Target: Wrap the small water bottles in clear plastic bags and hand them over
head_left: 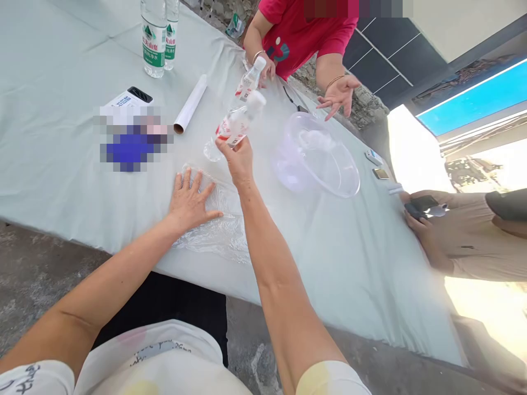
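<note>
My right hand (239,162) is closed around a clear plastic bottle (231,129) with a red-and-white label and a white cap. The bottle leans to the right over the table. My left hand (190,203) lies flat, fingers spread, on a wrinkled sheet of clear plastic film (220,244) near the table's front edge. Just behind the held bottle is a second bottle (247,85) of the same kind, beside the hand (269,68) of a person in a red shirt. Whether that hand touches it, I cannot tell.
A translucent purple basin (349,178) sits tilted right of my right hand. Farther left are a white roll (191,104), a phone (140,94) and two large water bottles (153,41). Another person (465,236) holds a dark device at the table's right side.
</note>
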A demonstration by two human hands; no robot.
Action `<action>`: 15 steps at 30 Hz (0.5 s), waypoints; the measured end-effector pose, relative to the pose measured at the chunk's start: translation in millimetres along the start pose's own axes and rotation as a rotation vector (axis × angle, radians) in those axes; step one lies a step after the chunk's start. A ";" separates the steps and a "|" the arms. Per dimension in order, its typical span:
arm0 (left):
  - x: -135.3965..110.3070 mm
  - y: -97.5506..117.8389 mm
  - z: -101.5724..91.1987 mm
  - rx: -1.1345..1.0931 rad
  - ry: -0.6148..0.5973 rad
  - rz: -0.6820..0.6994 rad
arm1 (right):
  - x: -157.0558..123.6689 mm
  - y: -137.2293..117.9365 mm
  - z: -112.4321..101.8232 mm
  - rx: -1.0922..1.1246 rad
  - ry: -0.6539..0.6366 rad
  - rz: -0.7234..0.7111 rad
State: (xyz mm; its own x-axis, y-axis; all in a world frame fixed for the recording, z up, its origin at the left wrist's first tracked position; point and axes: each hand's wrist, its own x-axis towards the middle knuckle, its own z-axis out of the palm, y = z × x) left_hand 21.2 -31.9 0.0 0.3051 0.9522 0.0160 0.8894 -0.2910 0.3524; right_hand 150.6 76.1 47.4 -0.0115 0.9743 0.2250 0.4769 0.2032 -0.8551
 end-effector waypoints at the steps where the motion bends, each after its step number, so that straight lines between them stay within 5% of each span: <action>1: 0.6 -0.6 0.3 -0.017 -0.007 -0.002 | -7.8 -4.0 -16.8 -0.007 0.022 -0.010; 5: 3.3 -2.0 1.7 -0.069 -0.025 -0.009 | -63.1 -26.6 -95.0 -0.069 0.030 0.154; 8: 5.5 -0.3 0.8 -0.059 -0.031 -0.024 | -117.3 -34.8 -134.7 0.127 -0.135 0.291; 11: 7.5 2.7 -2.2 -0.022 -0.049 -0.033 | -163.1 -26.5 -137.9 0.377 -0.352 0.431; 15: 9.8 5.0 -6.9 0.037 -0.099 -0.049 | -188.4 -6.4 -101.3 0.592 -0.539 0.576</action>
State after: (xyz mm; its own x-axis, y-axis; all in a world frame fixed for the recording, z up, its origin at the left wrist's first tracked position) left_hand 26.3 -23.4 8.4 0.2914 0.9520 -0.0933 0.9154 -0.2492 0.3161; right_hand 238.7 -118.7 57.8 -0.3849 0.8234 -0.4169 0.0202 -0.4441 -0.8958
